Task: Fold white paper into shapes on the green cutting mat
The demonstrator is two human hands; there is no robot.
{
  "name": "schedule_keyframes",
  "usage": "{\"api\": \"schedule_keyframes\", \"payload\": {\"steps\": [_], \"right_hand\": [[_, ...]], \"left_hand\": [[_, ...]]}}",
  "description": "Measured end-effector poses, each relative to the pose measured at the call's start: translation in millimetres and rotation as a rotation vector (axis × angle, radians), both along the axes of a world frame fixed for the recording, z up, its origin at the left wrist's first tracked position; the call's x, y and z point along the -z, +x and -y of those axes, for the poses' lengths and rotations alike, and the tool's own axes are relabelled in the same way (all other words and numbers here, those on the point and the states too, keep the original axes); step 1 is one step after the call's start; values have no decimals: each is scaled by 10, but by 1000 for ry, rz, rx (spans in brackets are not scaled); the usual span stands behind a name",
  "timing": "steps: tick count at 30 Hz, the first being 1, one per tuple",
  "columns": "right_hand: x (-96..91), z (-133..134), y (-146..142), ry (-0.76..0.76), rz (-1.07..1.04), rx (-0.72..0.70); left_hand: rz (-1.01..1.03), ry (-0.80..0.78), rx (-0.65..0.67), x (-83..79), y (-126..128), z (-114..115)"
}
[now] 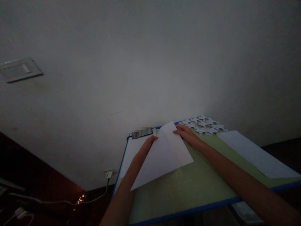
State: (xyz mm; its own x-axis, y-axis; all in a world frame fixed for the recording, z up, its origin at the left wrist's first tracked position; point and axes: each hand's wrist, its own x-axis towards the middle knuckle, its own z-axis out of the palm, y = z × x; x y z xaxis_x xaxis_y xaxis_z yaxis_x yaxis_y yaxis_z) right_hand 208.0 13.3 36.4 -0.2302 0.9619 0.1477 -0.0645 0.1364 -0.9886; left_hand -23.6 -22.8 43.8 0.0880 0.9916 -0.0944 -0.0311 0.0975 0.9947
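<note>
A white sheet of paper (162, 157) is held up off the green tabletop, tilted, with its upper right part bent over along a soft diagonal line. My left hand (150, 142) grips its left edge, the thumb on top and the other fingers hidden behind the sheet. On the upper right edge my right hand (183, 131) pinches the paper between thumb and fingers. Another white sheet (127, 160) lies flat on the table under my left forearm. A phone (144, 132) rests at the table's far left corner, just beyond my left hand.
The green table (164, 201) has a blue edge and stands against a grey wall (150, 62). Several small folded paper pieces (204, 125) sit at its far right. Beside them lies a stack of white paper (256, 153). A plugged-in cable (107, 183) hangs from a wall socket at lower left.
</note>
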Motion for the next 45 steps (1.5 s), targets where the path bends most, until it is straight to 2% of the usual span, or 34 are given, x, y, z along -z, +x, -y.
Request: {"api": "schedule_keyframes", "payload": {"steps": [3,7,12,16,19,23,26,29,35,41,45], "right_hand": [[78,-97,121,16,89,7],[260,-238,241,121,399,95],[440,-303,270,380,780,116],[464,-213,248,472,986,154],[447,-146,210,563,1068,210],[440,-122,118,662,1097,184],[479,-109,34,644,1062,152],[530,-75,-24,638,1092,141],[586,-79,-15,718,1168,69],[733,-196,-66,830,989,8],[768,-211,-139,836,998,-36]], "left_hand": [[-67,-84,120,6,-68,8],[-302,12,143,36,-204,8],[-537,269,35,96,-265,-64],[-742,413,-61,129,-186,-64],[-864,553,-80,156,-68,-12],[-1077,661,103,239,87,59],[-1136,657,234,318,133,80],[-1195,630,298,355,125,81],[-1231,635,307,327,121,65],[-1229,668,252,356,147,53],[-1241,654,280,370,143,62]]}}
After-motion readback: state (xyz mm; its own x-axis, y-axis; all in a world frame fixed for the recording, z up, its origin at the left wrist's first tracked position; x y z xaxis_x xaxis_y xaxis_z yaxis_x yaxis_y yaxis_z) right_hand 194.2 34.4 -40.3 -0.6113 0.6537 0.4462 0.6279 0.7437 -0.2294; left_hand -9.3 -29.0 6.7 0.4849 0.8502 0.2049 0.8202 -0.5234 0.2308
